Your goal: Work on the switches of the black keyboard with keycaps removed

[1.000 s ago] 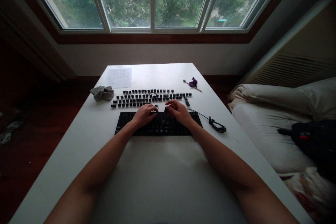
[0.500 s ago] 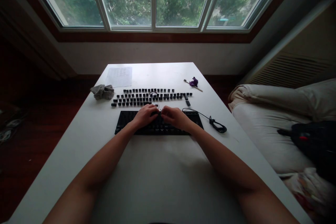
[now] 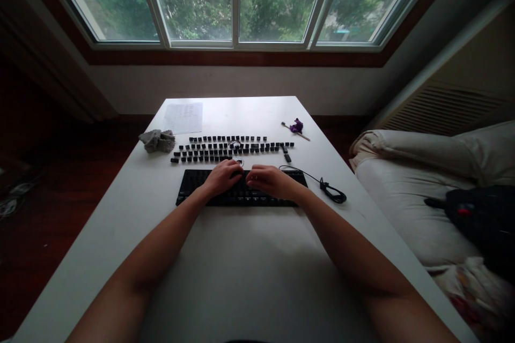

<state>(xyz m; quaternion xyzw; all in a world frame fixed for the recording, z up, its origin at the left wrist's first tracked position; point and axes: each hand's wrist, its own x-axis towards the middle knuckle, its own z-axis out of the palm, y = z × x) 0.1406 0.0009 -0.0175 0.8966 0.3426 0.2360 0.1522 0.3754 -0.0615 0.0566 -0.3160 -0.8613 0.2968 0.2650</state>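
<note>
A black keyboard (image 3: 193,185) lies across the middle of the white table, partly covered by both hands. My left hand (image 3: 224,177) is over its middle, fingers curled together towards the thumb. Just to the right, my right hand (image 3: 269,179) is over the keyboard too, its fingertips drawn together in a pinch. Anything small between the fingers of either hand cannot be made out. A thin ring-like wire piece (image 3: 240,162) shows just beyond the left fingertips. Behind the keyboard, loose black keycaps (image 3: 205,153) stand in several rows.
A coiled black cable (image 3: 333,193) lies right of the keyboard. A grey cloth (image 3: 157,141) and a paper sheet (image 3: 183,117) are at the left. Back right are a purple cloth or bundle (image 3: 296,126) and a thin brush-like stick (image 3: 304,136). A cushioned seat (image 3: 394,198) stands beyond the right edge.
My right hand has turned slightly and its wrist has shifted a little to the right, fingertips still near the left hand. The left hand has hardly moved.
</note>
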